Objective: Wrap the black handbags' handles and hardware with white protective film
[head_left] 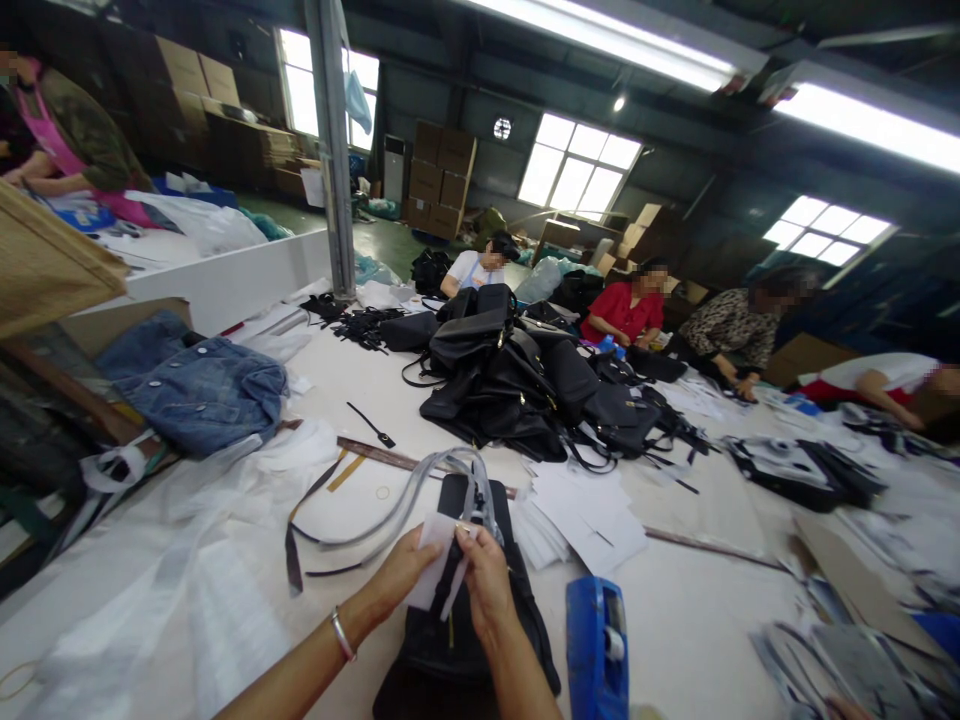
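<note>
Here the person's left hand (pixel 403 572) and right hand (pixel 486 585) meet over a black bag (pixel 450 650) that lies on the white table (pixel 697 620), close to the near edge. Both hands pinch a white paper slip (pixel 433 565) between thumb and fingers, the left at its left edge and the right at its top right corner. The slip hangs over the upper part of the bag. A silver bangle (pixel 343 634) sits on the left wrist.

Just beyond the hands, the bag's handle (pixel 420 500), wrapped in clear film, arches up to the left. A blue tape dispenser (pixel 596 640) stands just to the right of the bag, and a loose stack of white sheets (pixel 581 515) lies behind it. A long wooden strip (pixel 379 455) runs across the table past the bag's top. Farther back is a pile of black bags (pixel 517 395), with a denim jacket (pixel 199 395) off to the left. White plastic wrapping (pixel 225 560) spreads over the table's near left side. Other people (pixel 626 310) sit working along the far side, well apart from the hands.

The hands and slip cover the bag's middle, so its front cannot be made out. Its lower end is cut off by the bottom edge, as is the dispenser's base. Whether anything is printed on the slip cannot be told.
</note>
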`<state>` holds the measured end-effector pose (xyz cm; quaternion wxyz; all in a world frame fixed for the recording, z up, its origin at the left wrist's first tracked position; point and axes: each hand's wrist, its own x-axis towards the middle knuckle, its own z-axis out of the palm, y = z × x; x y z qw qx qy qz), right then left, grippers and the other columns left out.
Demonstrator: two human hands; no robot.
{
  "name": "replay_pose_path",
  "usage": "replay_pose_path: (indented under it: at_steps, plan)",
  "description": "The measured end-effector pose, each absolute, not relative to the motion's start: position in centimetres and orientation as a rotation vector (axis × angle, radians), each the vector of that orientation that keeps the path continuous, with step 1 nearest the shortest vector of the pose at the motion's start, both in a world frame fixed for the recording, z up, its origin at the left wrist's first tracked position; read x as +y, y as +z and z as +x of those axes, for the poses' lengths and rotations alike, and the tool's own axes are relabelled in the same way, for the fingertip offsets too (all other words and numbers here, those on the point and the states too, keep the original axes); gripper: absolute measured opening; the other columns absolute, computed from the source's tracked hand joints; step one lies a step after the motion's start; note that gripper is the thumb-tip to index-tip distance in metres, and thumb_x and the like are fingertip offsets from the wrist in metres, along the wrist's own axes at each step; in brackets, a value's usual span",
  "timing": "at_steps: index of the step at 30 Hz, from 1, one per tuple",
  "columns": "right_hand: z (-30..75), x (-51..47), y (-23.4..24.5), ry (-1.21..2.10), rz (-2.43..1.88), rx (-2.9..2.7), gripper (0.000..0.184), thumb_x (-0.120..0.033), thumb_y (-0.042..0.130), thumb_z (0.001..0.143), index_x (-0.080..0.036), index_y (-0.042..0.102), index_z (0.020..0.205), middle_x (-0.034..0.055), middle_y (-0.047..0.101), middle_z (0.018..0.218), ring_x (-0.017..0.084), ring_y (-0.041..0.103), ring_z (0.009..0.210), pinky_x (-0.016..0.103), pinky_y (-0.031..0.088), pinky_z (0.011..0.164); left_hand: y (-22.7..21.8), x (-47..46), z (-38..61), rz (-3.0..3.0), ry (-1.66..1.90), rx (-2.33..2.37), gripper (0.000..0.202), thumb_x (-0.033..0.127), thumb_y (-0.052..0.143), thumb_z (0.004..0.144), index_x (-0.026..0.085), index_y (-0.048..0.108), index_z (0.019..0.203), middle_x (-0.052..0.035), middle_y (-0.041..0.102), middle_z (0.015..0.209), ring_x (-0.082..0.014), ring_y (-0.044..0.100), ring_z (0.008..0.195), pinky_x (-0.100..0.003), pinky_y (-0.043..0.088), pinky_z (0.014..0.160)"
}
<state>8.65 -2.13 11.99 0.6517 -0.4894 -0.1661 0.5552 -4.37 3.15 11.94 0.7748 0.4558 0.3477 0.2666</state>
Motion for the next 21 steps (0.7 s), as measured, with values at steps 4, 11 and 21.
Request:
replay_pose_path:
  at_steps: [4, 11, 21]
  plan:
    - [8.63, -2.34, 11.83, 1.26, -1.115, -0.38, 0.03, -0.038, 0.075, 0.071, -0.018, 0.066, 0.091, 0.0018, 0.067, 0.078, 0.017, 0.06, 0.071, 0.028, 0.047, 0.066, 12.01, 3.41, -4.52, 1.008, 0.554, 0.739, 0.045, 0.03, 0.062, 0.077, 0.013, 0.058, 0.119, -0.0071, 0.071, 0.096, -0.0232, 0.064, 0.085, -0.034, 0.049, 0.079]
    - [8.63, -2.76, 11.59, 1.245, -1.1, -0.376, 0.031, -0.038, 0.075, 0.071, -0.018, 0.067, 0.092, 0.0026, 0.068, 0.079, 0.018, 0.061, 0.074, 0.03, 0.048, 0.071, 11.7, 3.13, -4.61, 1.037, 0.526, 0.711, 0.045, 0.032, 0.061, 0.079, 0.014, 0.057, 0.121, -0.0073, 0.071, 0.098, -0.0229, 0.063, 0.087, -0.033, 0.049, 0.079]
    - [8.86, -3.01, 11.65, 1.25, -1.114, -0.39, 0.03, -0.04, 0.075, 0.072, -0.018, 0.067, 0.091, 0.0021, 0.068, 0.078, 0.018, 0.061, 0.073, 0.029, 0.047, 0.071, 12.12, 3.54, -4.52, 1.005, 0.449, 0.645, 0.043, 0.032, 0.066, 0.076, 0.012, 0.061, 0.113, -0.0068, 0.071, 0.088, -0.0219, 0.063, 0.079, -0.031, 0.048, 0.072]
